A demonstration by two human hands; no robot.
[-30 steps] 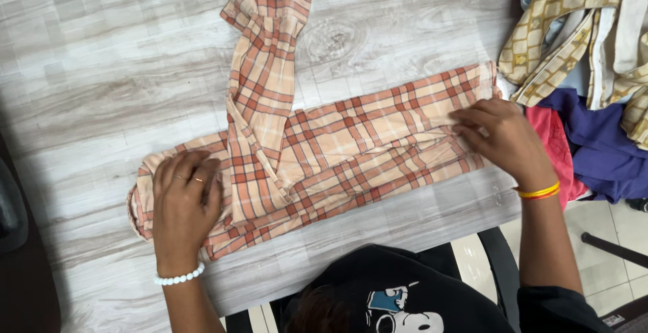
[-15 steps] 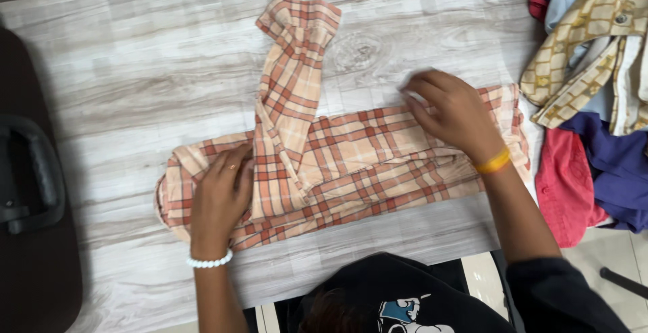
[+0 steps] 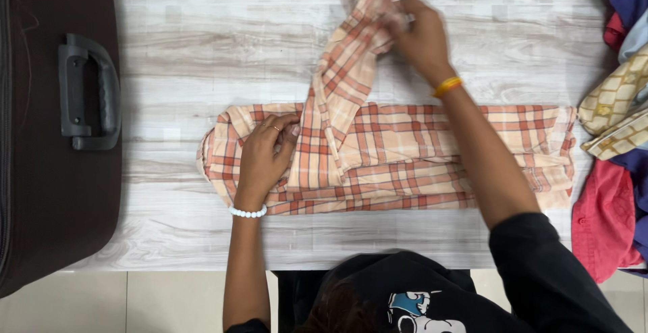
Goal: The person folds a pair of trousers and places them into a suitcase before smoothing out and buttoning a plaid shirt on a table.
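The plaid shirt (image 3: 405, 157) lies folded into a long band across the middle of the surface (image 3: 202, 56), running parallel to the near edge, with one sleeve (image 3: 351, 69) rising from its middle toward the far edge. A moment ago my right hand (image 3: 418, 36) was flat on the right end of the band, smoothing it; now it has crossed over to the far end of the sleeve and is closed on the cuff, fingers pinched around the cloth and lifting it a little off the surface. The picture is blurred there, so I cannot tell how much cloth I hold. My left hand (image 3: 266, 154) has kept its place on the left part of the band, open, palm down, fingertips at the base of the sleeve, pinning the fold. I judge that the body is settled and the sleeve is the part now being handled.

A dark suitcase (image 3: 54, 123) with a moulded handle (image 3: 88, 90) covers the left end of the surface, near the shirt's left end but apart from it. A heap of other clothes (image 3: 614, 144), red, purple and yellow-patterned, crowds the right edge and touches the shirt's right end. My right forearm lies across the band, hiding part of it.
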